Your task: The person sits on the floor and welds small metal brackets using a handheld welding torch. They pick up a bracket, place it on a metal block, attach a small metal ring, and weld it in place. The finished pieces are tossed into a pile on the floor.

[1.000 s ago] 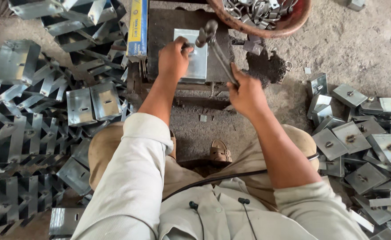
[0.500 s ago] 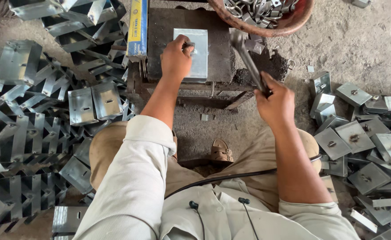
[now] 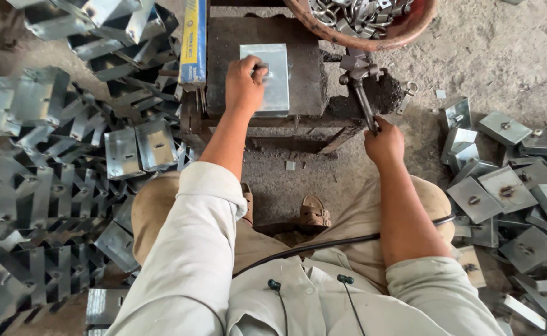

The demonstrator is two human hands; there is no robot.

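From my head camera, my left hand (image 3: 243,84) presses, fingers curled, on the metal plate (image 3: 272,78) lying on the desk (image 3: 304,68), while at three o'clock my right hand (image 3: 384,144) grips the lever (image 3: 364,102) tightly.

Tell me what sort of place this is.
Probably a small metalworking workshop, worked on the ground. Heaps of bent sheet-metal pieces cover the dirt floor, a basin holds small metal parts, and the right hand grips a press lever.
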